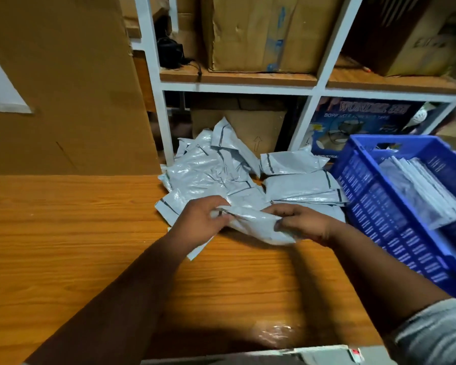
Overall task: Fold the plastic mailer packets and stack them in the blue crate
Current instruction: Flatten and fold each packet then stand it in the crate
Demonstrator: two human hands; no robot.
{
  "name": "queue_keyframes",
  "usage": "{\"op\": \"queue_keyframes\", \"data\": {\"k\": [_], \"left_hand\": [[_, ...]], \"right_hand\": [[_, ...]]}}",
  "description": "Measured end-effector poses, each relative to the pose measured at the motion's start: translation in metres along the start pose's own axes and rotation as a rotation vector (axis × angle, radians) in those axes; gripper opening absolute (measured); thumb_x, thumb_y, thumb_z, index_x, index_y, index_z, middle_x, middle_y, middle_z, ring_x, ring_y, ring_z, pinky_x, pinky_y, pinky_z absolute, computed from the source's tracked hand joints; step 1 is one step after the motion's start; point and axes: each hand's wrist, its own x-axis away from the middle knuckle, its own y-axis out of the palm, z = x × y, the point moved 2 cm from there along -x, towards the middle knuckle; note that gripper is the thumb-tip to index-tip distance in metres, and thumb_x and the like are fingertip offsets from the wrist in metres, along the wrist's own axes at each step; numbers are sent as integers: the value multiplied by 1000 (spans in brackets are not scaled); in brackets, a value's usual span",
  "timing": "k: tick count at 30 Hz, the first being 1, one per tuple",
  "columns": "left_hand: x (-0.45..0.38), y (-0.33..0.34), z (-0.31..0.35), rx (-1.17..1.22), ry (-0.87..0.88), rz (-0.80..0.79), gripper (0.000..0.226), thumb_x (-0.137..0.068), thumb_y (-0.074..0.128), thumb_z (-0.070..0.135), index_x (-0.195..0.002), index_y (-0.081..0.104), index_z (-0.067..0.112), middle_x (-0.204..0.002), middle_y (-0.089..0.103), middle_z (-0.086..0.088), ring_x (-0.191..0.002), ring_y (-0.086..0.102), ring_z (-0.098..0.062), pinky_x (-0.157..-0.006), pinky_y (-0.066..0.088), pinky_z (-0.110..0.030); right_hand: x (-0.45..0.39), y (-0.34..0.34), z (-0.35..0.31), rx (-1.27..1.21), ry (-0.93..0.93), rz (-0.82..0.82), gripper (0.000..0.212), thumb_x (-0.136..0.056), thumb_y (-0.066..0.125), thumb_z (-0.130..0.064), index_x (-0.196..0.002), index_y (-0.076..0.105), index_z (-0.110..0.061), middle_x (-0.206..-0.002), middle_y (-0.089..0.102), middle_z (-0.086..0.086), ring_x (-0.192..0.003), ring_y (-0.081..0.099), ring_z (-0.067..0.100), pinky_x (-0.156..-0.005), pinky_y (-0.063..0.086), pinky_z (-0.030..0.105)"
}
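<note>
A crumpled grey plastic mailer packet [258, 225] is held just above the wooden table between both hands. My left hand [200, 219] grips its left end and my right hand [303, 222] pinches its right end. Behind them lies a loose pile of grey mailer packets [211, 167] with dark stripes, spread across the table's far edge. The blue crate [379, 206] stands tilted at the right, and several folded packets [416, 196] lie stacked inside it.
The wooden table [63, 233] stretches to the left. A big cardboard sheet [63, 88] stands at the back left. A white shelf frame [156, 101] with cardboard boxes [266, 32] rises behind the pile. A clear plastic scrap [274, 335] lies near the front edge.
</note>
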Motion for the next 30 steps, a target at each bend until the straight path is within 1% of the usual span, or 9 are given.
{"op": "queue_keyframes", "data": {"k": [3, 6, 8, 12, 16, 18, 20, 24, 30], "left_hand": [[-14, 5, 3, 153, -120, 70, 12, -93, 83, 37, -99, 78, 28, -99, 77, 12, -96, 71, -3, -93, 59, -37], [-12, 15, -3, 234, -251, 105, 19, -93, 82, 43, -101, 78, 27, -104, 76, 11, -101, 70, -8, -95, 57, -36], [-6, 23, -2, 259, -258, 92, 19, -93, 82, 44, -102, 77, 28, -105, 76, 10, -101, 70, -10, -93, 56, -36], [7, 35, 13, 274, -176, 39, 9, -95, 81, 23, -100, 78, 29, -99, 77, 8, -90, 72, -10, -84, 58, -36], [43, 57, 13, -18, 149, 31, 22, -90, 80, 10, -100, 74, 29, -120, 73, 17, -118, 66, -6, -102, 54, -34], [74, 82, 3, -303, 363, -38, 22, -86, 78, 9, -101, 72, 24, -132, 69, 7, -129, 61, -16, -108, 50, -42], [111, 111, -5, -558, 422, -173, 26, -83, 78, 19, -108, 72, 25, -143, 64, 1, -138, 54, -22, -111, 50, -49], [160, 144, -5, -701, 370, -221, 40, -91, 70, 39, -128, 70, 24, -155, 55, -6, -148, 47, -28, -118, 44, -54], [131, 175, 51, -672, 350, 11, 50, -103, 59, 34, -146, 61, 7, -161, 47, -17, -152, 42, -36, -124, 37, -54]], "right_hand": [[27, -13, 15, -321, 124, -46, 45, -93, 73, -28, -137, 69, -16, -128, 72, 16, -112, 70, 29, -96, 57, 41], [52, -17, 32, -411, 165, 22, 20, -94, 82, -25, -90, 69, -10, -81, 66, 11, -75, 67, 23, -88, 60, 49], [63, -18, 39, -382, 135, 125, 30, -91, 84, -25, -84, 58, -12, -73, 55, 7, -67, 59, 21, -78, 59, 45], [81, -21, 48, -92, -55, 306, 21, -92, 81, -8, -106, 65, -7, -101, 73, 7, -96, 71, 26, -85, 59, 38], [107, -14, 72, 404, -245, 493, 43, -89, 78, -1, -111, 63, -34, -134, 68, -16, -124, 64, 8, -102, 57, 40], [125, -1, 93, 728, -341, 421, 53, -87, 79, -6, -126, 61, -37, -153, 57, -9, -139, 54, 14, -113, 50, 39], [140, 15, 129, 983, -373, 289, 58, -93, 74, -19, -146, 56, -32, -167, 43, -2, -152, 41, 19, -124, 36, 38], [160, 20, 182, 949, -304, 191, 74, -93, 57, -34, -164, 38, -32, -179, 11, -2, -165, 5, 15, -132, 15, 46], [152, 34, 155, 916, -328, 319, 67, -111, 31, -62, -168, 22, -30, -179, 10, 0, -165, 5, 18, -133, 10, 50]]}}
